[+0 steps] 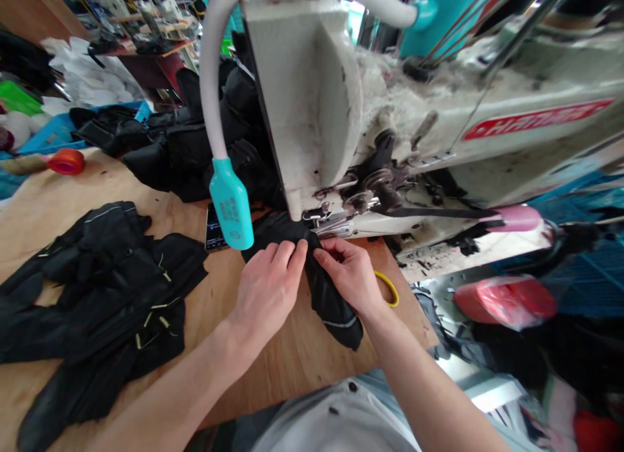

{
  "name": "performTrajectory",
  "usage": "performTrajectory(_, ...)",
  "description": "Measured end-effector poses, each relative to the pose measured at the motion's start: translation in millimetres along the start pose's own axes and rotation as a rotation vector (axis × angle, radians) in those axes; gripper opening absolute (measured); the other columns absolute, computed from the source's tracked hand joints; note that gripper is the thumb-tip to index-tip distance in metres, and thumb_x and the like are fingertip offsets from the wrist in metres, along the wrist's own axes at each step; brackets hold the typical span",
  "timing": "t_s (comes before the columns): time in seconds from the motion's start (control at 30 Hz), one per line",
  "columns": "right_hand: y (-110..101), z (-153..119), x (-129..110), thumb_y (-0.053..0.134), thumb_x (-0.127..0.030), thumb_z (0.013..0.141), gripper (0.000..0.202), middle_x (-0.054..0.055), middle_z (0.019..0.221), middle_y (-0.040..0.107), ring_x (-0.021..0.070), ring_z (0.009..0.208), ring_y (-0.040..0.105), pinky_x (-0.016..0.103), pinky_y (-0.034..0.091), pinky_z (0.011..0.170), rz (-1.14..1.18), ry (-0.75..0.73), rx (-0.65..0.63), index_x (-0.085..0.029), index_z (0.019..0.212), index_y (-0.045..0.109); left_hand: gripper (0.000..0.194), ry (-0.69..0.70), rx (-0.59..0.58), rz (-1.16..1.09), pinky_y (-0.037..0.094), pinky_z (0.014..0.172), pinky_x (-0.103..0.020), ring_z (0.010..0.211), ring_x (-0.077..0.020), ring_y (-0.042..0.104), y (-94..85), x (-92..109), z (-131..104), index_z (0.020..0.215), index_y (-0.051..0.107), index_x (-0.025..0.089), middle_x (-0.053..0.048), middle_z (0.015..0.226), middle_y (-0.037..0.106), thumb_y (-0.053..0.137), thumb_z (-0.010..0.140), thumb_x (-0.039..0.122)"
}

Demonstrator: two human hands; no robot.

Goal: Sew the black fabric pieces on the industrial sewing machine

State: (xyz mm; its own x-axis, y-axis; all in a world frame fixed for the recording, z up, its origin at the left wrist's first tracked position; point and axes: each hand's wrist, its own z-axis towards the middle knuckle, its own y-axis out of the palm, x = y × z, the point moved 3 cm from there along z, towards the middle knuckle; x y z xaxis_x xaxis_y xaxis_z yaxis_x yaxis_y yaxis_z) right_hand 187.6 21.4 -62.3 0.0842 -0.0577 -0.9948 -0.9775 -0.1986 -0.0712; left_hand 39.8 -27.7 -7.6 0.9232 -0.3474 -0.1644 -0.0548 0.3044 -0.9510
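A black fabric piece (336, 312) with a thin grey stripe lies partly under the head of a sewing machine (312, 94). My left hand (273, 276) presses on it from the left, fingers curled over the cloth close to the presser foot. On the other side my right hand (353, 270) pinches the fabric's edge between thumb and fingers. The needle itself is hard to make out behind the machine's metal parts. Just above my left hand hangs the turquoise end of a bendable lamp (231, 205).
Black sewn pieces (112, 289) with pale yellow marks cover the left of the wooden table (273, 387). More black pieces (170, 140) are heaped behind. A phone (214, 227) lies near the lamp, yellow-handled scissors or a ring (389, 288) by my right wrist, orange tape roll (67, 161) far left.
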Motion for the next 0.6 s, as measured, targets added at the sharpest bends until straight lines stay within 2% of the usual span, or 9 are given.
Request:
performTrajectory(0.13,1.7,-1.7,-2.0,0.067,-0.034,0.084,0.020,0.003,0.078,0.068,0.0148,0.066,0.055,0.026,0.042,0.062,-0.050,-0.042,0.013,-0.016,0.088,0.072,0.047,-0.022,-0.096,-0.058,0.056,0.068,-0.035,0.086,-0.0238,0.062,-6.0,9.7,7.0,0.131,0.059,0.006,-0.009,0.098,0.062,0.046,0.087,-0.001)
performTrajectory(0.27,4.8,3.1,-5.1,0.064,-0.031,0.084,0.017,0.003,0.079,0.069,0.0165,0.069,0.058,0.027,0.045,0.063,-0.029,-0.054,0.025,-0.016,0.087,0.072,0.041,-0.160,-0.136,-0.186,0.056,0.067,-0.030,0.081,-0.0199,0.066,-7.8,18.5,23.5,0.121,0.065,0.010,-0.007,0.094,0.063,0.044,0.088,-0.002)
performTrajectory(0.37,4.5,7.4,-9.0,0.061,-0.028,0.086,0.017,0.004,0.081,0.071,0.0178,0.072,0.062,0.028,0.047,0.067,-0.035,-0.060,0.002,-0.017,0.089,0.074,0.031,-0.274,-0.047,-0.327,0.054,0.063,-0.028,0.075,-0.0179,0.067,-6.5,20.0,32.9,0.110,0.070,0.015,-0.005,0.090,0.064,0.048,0.091,0.004)
performTrajectory(0.43,2.8,8.6,-11.4,0.059,-0.028,0.088,0.018,0.004,0.084,0.073,0.0184,0.075,0.063,0.029,0.048,0.070,-0.050,-0.072,-0.023,-0.018,0.091,0.074,0.028,-0.306,0.038,-0.391,0.054,0.064,-0.029,0.076,-0.0186,0.067,-2.6,19.5,30.7,0.111,0.070,0.018,-0.005,0.091,0.066,0.052,0.092,0.009)
performTrajectory(0.53,-0.4,7.2,-10.2,0.060,-0.029,0.087,0.017,0.003,0.084,0.072,0.0180,0.075,0.063,0.028,0.049,0.069,-0.058,-0.050,-0.052,-0.019,0.093,0.072,0.040,-0.245,0.166,-0.351,0.055,0.085,-0.040,0.098,-0.0259,0.066,7.9,17.7,12.3,0.127,0.062,0.015,-0.012,0.110,0.067,0.057,0.088,0.011)
performTrajectory(0.6,-2.2,5.0,-6.4,0.063,-0.031,0.086,0.016,0.003,0.081,0.071,0.0168,0.070,0.061,0.027,0.047,0.065,-0.064,-0.023,-0.042,-0.018,0.091,0.071,0.055,-0.166,0.222,-0.277,0.046,0.103,-0.052,0.121,-0.0328,0.057,17.0,14.5,-3.9,0.138,0.054,0.012,-0.018,0.129,0.061,0.059,0.084,0.008)
